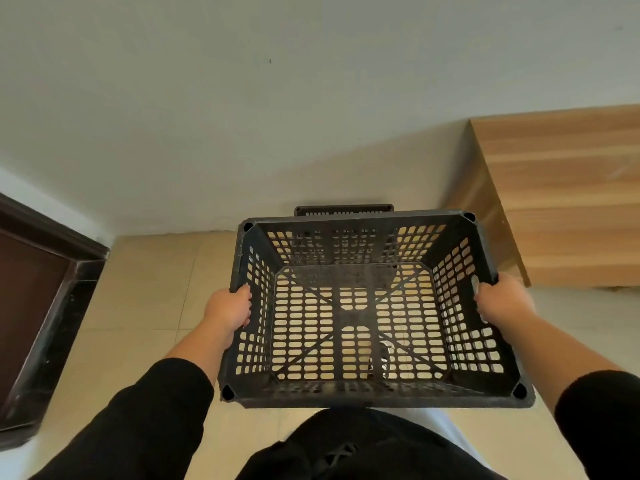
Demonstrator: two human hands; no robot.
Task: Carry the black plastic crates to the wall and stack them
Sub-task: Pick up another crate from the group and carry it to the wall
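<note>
A black perforated plastic crate (367, 396) hangs in the air in front of me, open side up and empty. My left hand (230, 311) grips its left rim, fingers curled over the edge. My right hand (500, 299) grips the right rim the same way. Beyond the held crate, a second black crate (343, 210) stands on the floor against the white wall (242, 116); only its far rim shows, the rest is hidden behind the crate I carry.
A wooden cabinet or bench (561, 202) stands against the wall at the right, close to the crate on the floor. A dark brown door frame (45, 289) is at the left. Beige floor tiles (149, 289) lie between them.
</note>
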